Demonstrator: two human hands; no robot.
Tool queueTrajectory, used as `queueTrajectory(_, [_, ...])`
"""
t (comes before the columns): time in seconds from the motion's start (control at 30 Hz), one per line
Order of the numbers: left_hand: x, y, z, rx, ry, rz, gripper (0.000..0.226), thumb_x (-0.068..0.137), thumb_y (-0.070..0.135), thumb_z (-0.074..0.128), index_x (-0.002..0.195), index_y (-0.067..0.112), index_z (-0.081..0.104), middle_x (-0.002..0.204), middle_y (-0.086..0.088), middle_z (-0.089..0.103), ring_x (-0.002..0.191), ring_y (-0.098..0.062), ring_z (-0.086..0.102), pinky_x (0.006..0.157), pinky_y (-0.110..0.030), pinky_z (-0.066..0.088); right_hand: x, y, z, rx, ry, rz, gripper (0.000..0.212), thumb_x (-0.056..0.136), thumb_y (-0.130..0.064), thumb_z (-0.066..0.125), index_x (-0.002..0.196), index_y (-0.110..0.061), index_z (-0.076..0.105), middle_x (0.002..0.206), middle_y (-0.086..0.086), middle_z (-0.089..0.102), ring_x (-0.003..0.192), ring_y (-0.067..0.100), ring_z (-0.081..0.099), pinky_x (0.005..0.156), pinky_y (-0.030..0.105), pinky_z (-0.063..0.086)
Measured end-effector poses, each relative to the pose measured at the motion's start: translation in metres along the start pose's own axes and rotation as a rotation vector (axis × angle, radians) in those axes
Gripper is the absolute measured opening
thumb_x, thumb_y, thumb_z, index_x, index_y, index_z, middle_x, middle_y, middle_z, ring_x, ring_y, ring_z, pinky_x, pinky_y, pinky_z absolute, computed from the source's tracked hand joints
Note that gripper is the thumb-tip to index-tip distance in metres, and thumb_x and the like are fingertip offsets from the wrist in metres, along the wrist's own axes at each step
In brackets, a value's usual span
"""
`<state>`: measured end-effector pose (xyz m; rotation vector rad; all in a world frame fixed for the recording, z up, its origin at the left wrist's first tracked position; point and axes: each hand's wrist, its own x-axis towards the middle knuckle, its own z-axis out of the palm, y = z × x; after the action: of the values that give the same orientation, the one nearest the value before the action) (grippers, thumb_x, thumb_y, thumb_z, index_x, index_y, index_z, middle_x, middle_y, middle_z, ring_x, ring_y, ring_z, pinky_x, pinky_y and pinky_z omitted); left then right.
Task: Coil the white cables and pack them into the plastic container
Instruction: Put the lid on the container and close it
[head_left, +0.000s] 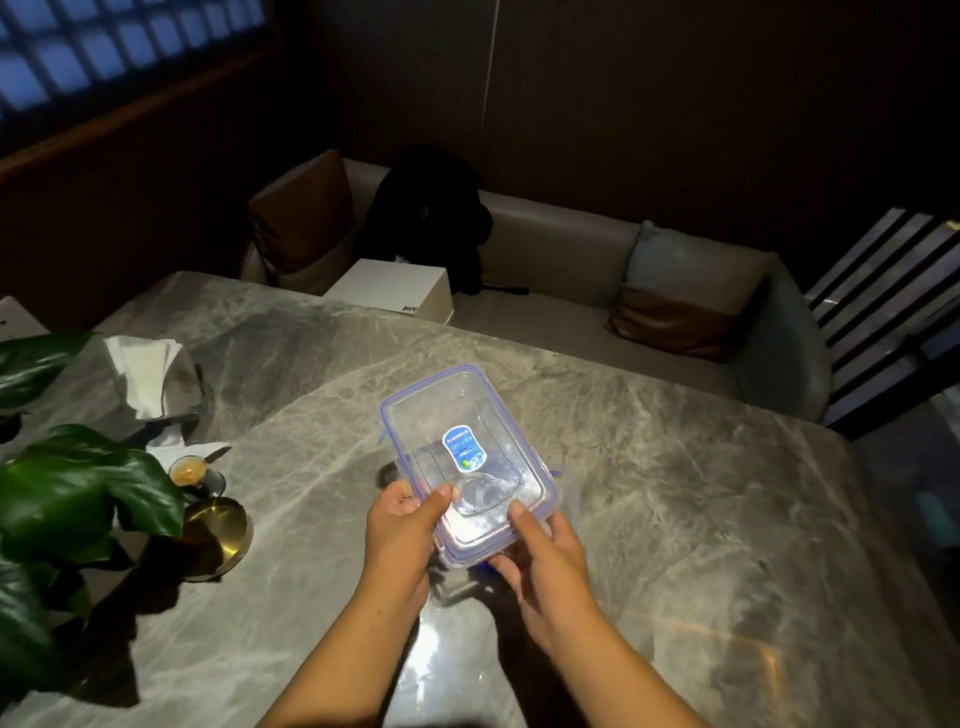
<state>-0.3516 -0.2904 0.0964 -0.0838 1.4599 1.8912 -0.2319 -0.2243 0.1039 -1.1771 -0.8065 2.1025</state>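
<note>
- Two hands are closed on the near short end of the plastic container (457, 400). The left hand (400, 525) holds the near-left corner and the right hand (545, 561) the near-right corner.
- On each hand a thumb is laid on the top face and the fingers are curled underneath, so the box is pinched from both sides.
- The container lies straight ahead of the hands, and its long axis runs away from the person with the far end leaning slightly left. Both hands are about equally near.
- The near end is lifted off the bench (675, 493), with a shadow beneath it. Whether the far end rests on the stone cannot be told.
- The box is clear, rectangular and round-cornered, and is edged with a blue seal. A blue label (464, 449) is stuck near the middle.
- A coiled white cable (480, 496) is seen through the plastic at the near end, between the two thumbs.
- The lid is judged to be seated. Whether the side latches are clipped cannot be told, so they are probably to be pressed down next, and the box must be set flat first.
- A leafy plant (88, 488) and a gold bowl (218, 535) stand well to the left.
</note>
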Motion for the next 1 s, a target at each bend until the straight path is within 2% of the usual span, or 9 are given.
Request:
queueTrajectory(0.13, [-0.009, -0.01, 0.02, -0.048, 0.036, -0.009, 0.019, 0.087, -0.005, 0.065, 0.105, -0.004, 0.064, 0.099, -0.026, 0.073, 0.09, -0.039, 0.071, 0.086, -0.048, 0.056, -0.005, 0.0, 0.0, 0.064, -0.002, 0.024, 0.028, 0.095, -0.005, 0.058, 0.122, -0.003, 0.064, 0.112, 0.021, 0.074, 0.098, 0.031, 0.074, 0.093, 0.05, 0.056])
queueTrajectory(0.23, [-0.013, -0.019, 0.03, -0.061, 0.043, -0.032, 0.022, 0.087, -0.004, 0.066, 0.107, -0.009, 0.061, 0.101, -0.031, 0.07, 0.09, -0.04, 0.071, 0.087, -0.051, 0.056, -0.006, -0.006, -0.004, 0.065, 0.005, 0.008, 0.025, 0.097, -0.003, 0.054, 0.12, 0.0, 0.064, 0.107, 0.022, 0.075, 0.093, 0.03, 0.075, 0.083, 0.043, 0.061])
queueTrajectory(0.3, [-0.016, -0.021, 0.033, -0.071, 0.024, -0.065, 0.025, 0.087, -0.003, 0.065, 0.109, -0.013, 0.058, 0.101, -0.033, 0.069, 0.084, -0.036, 0.071, 0.08, -0.047, 0.059, -0.005, -0.013, -0.011, 0.043, -0.015, 0.013, 0.024, 0.097, -0.002, 0.053, 0.119, 0.005, 0.063, 0.102, 0.023, 0.075, 0.088, 0.029, 0.076, 0.074, 0.038, 0.063])
queueTrajectory(0.37, [-0.017, -0.018, 0.031, -0.07, -0.047, -0.113, 0.021, 0.089, -0.005, 0.062, 0.11, -0.009, 0.06, 0.098, -0.028, 0.071, 0.078, -0.03, 0.073, 0.069, -0.038, 0.062, -0.003, -0.021, -0.018, 0.004, -0.04, 0.017, 0.023, 0.097, 0.0, 0.053, 0.116, 0.006, 0.064, 0.099, 0.023, 0.076, 0.085, 0.028, 0.076, 0.07, 0.036, 0.062])
queueTrajectory(0.5, [-0.008, -0.003, 0.022, -0.01, -0.191, -0.262, 0.013, 0.091, -0.001, 0.06, 0.101, 0.006, 0.066, 0.087, -0.011, 0.077, 0.073, -0.02, 0.075, 0.063, -0.031, 0.061, 0.006, -0.04, -0.034, -0.059, -0.081, 0.004, 0.025, 0.095, 0.001, 0.052, 0.115, -0.002, 0.066, 0.103, 0.019, 0.076, 0.087, 0.027, 0.076, 0.074, 0.038, 0.063])
queueTrajectory(0.6, [0.006, 0.013, 0.009, 0.05, -0.17, -0.307, 0.009, 0.091, 0.001, 0.061, 0.091, 0.01, 0.065, 0.076, -0.006, 0.076, 0.064, -0.014, 0.073, 0.056, -0.026, 0.059, 0.009, -0.056, -0.045, -0.136, -0.111, 0.036, 0.021, 0.096, 0.002, 0.051, 0.11, 0.0, 0.066, 0.088, 0.015, 0.078, 0.072, 0.021, 0.076, 0.059, 0.031, 0.061])
queueTrajectory(0.8, [0.022, 0.038, -0.004, 0.234, -0.165, -0.199, 0.017, 0.089, 0.002, 0.066, 0.103, 0.009, 0.061, 0.086, -0.01, 0.068, 0.057, -0.011, 0.068, 0.048, -0.023, 0.056, 0.018, -0.081, -0.061, -0.271, -0.162, 0.09, 0.017, 0.096, 0.001, 0.052, 0.106, 0.004, 0.065, 0.079, 0.013, 0.074, 0.064, 0.018, 0.073, 0.058, 0.028, 0.061])
queueTrajectory(0.9, [0.025, 0.044, -0.002, 0.428, -0.204, -0.113, 0.03, 0.085, 0.003, 0.072, 0.107, 0.013, 0.056, 0.085, -0.01, 0.07, 0.057, -0.016, 0.067, 0.042, -0.025, 0.053, 0.019, -0.089, -0.065, -0.288, -0.222, 0.113, 0.017, 0.096, 0.004, 0.049, 0.096, -0.001, 0.066, 0.074, 0.009, 0.075, 0.062, 0.015, 0.073, 0.055, 0.025, 0.058])
queueTrajectory(1.0, [0.032, 0.039, -0.004, 0.678, -0.257, 0.052, 0.026, 0.083, 0.006, 0.075, 0.103, 0.012, 0.059, 0.079, -0.009, 0.071, 0.059, -0.021, 0.067, 0.048, -0.032, 0.055, 0.023, -0.088, -0.064, -0.349, -0.204, 0.103, 0.017, 0.095, 0.004, 0.053, 0.105, 0.002, 0.067, 0.082, 0.014, 0.076, 0.062, 0.016, 0.073, 0.052, 0.024, 0.057])
